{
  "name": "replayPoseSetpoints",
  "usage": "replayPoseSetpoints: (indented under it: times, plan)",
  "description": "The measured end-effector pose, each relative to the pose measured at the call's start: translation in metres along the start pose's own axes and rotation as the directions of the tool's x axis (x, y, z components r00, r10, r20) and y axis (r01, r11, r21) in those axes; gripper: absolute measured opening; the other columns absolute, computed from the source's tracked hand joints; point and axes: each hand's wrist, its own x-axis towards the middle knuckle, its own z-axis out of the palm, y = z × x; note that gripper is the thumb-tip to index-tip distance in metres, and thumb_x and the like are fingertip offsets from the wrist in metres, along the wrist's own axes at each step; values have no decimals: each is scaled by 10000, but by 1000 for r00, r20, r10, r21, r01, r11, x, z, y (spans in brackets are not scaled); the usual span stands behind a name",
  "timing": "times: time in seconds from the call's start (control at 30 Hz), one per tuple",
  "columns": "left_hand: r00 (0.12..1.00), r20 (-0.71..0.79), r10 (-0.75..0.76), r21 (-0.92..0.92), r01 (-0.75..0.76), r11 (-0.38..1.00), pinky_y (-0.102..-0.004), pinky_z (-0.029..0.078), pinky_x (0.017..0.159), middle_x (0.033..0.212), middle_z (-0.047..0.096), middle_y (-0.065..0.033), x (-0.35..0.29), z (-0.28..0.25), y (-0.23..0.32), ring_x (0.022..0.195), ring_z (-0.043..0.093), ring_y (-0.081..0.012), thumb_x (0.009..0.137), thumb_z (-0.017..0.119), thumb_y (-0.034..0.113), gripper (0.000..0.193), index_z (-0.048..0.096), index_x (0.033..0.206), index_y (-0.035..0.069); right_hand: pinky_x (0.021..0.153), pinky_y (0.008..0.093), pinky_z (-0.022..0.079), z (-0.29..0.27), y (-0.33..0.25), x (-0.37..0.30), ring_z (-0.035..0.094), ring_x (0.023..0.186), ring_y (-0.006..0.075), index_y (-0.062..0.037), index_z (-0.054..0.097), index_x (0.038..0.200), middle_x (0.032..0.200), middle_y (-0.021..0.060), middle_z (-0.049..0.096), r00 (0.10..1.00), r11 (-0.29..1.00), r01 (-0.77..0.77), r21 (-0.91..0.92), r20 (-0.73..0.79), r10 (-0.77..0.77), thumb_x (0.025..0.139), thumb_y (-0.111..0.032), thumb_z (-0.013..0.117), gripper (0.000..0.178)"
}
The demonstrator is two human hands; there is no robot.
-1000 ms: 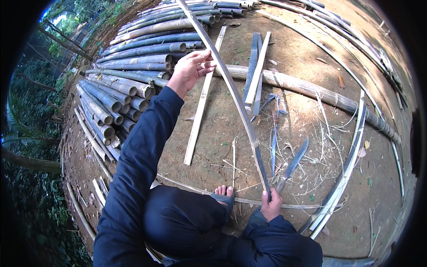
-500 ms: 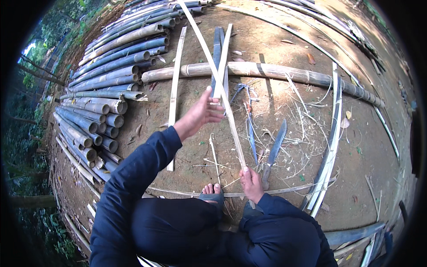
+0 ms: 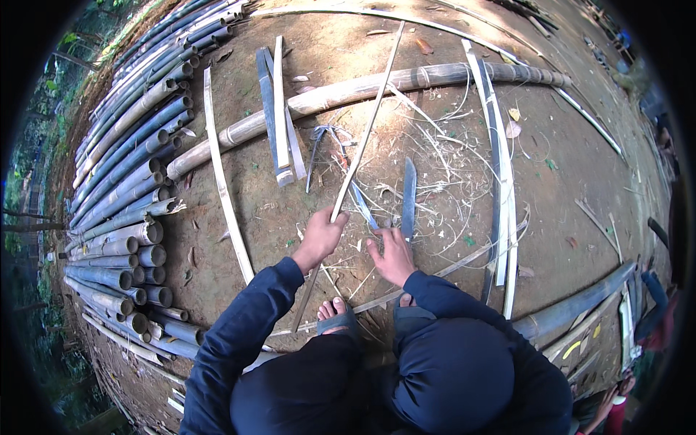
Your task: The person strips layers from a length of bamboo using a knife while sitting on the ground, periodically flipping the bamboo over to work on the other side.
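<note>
My left hand (image 3: pixel 322 236) is closed around a long, thin bamboo strip (image 3: pixel 370 127). The strip slants from low beside my left foot up to the far side, crossing above a thick bamboo pole. My right hand (image 3: pixel 392 257) is low over the ground with thumb and fingers apart, at the near end of a machete (image 3: pixel 409 192). The machete's broad dark blade points away from me; its handle is hidden by the hand. Just left of the blade lies a blue strip (image 3: pixel 362 206) among pale shavings (image 3: pixel 453 217).
The thick bamboo pole (image 3: pixel 326 96) lies crosswise ahead. Bamboo poles (image 3: pixel 138 181) are stacked on the left. Split bamboo pieces lie at the left (image 3: pixel 226 185), across the pole (image 3: pixel 279 109) and at the right (image 3: pixel 502 203). Another person's hand (image 3: pixel 625 384) shows at the lower right.
The bamboo strip has passed from my right hand to my left, which has come down and closed on it. My right hand has let go and moved to the machete. The view has shifted right.
</note>
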Motion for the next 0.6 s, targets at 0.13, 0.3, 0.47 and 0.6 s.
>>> replayPoseSetpoints:
  times: [0.13, 0.3, 0.47, 0.6]
  plan:
    - [975, 175, -135, -71, 149, 986, -354, 433, 544, 630, 551, -57, -17, 10, -14, 570, 551, -160, 972, 535, 421, 454, 629, 1001, -22, 882, 485, 464, -22, 44, -18, 528, 1067, 418, 2, 461, 1192, 1147, 265, 486, 926, 928, -236, -287, 222, 304, 873, -304, 668, 488]
    - [936, 272, -223, -268, 296, 917, -337, 381, 504, 588, 475, -27, -30, 12, -28, 531, 466, -136, 995, 458, 470, 487, 586, 913, 7, 942, 495, 453, -16, 64, -22, 527, 1118, 465, -12, 356, 1289, 1174, 292, 478, 879, 916, -365, -167, 262, 398, 828, -201, 717, 615]
    - [970, 222, -102, -202, 148, 968, -260, 234, 373, 535, 322, 62, -52, 10, -39, 396, 279, -75, 1039, 328, 502, 484, 494, 885, 75, 968, 488, 434, 1, 82, -24, 508, 1146, 470, 30, 273, 1409, 1254, 318, 461, 862, 864, -494, -94, 73, 501, 831, -150, 660, 718]
    - [947, 275, -168, -273, 244, 931, -267, 242, 370, 531, 321, 56, -60, 1, -33, 392, 280, -79, 1043, 334, 489, 479, 490, 877, 67, 848, 474, 469, -21, 90, -12, 622, 916, 379, 35, 518, 1229, 930, 235, 621, 884, 883, -467, 59, 54, 464, 898, -243, 602, 441]
